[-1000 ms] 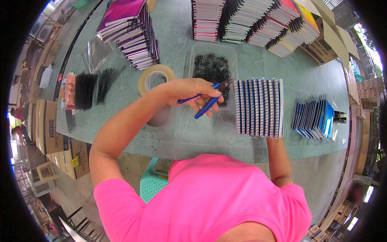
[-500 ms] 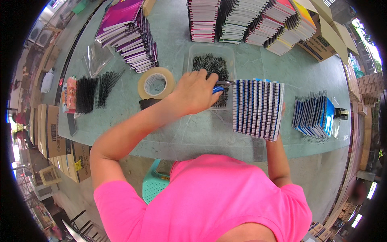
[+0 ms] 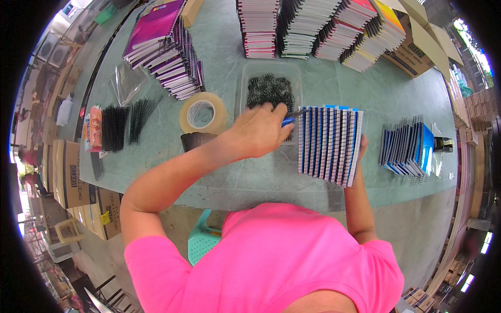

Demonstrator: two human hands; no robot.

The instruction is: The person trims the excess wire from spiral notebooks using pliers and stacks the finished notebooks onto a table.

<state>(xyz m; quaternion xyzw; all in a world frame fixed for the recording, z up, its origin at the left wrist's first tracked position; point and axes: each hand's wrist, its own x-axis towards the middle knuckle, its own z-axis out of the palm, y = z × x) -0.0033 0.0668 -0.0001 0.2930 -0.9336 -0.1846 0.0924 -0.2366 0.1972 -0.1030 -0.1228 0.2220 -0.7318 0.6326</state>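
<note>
Blue-handled pliers [image 3: 287, 122] are gripped in my left hand [image 3: 261, 131], their dark metal jaws touching or close to the upper left corner of a stack of blue spiral notebooks [image 3: 330, 146]. That stack stands with its coil bindings facing up. My right hand [image 3: 362, 147] holds the stack from its right side; most of its fingers are hidden behind the books. Under and beyond my left hand sits a clear plastic tub [image 3: 245, 78] containing a heap of short black coil pieces [image 3: 269, 89].
Left of the tub are a roll of clear tape [image 3: 202, 113], black binding coils [image 3: 115, 128] and purple notebooks [image 3: 156, 31]. Several tall notebook stacks [image 3: 302, 31] and an open carton [image 3: 415, 52] line the far side. More blue notebooks [image 3: 404, 148] stand at right.
My left hand and the pliers have shifted slightly right and nearer to me along the notebook stack. The stack has tilted a little in my right hand. The whole view has shifted slightly.
</note>
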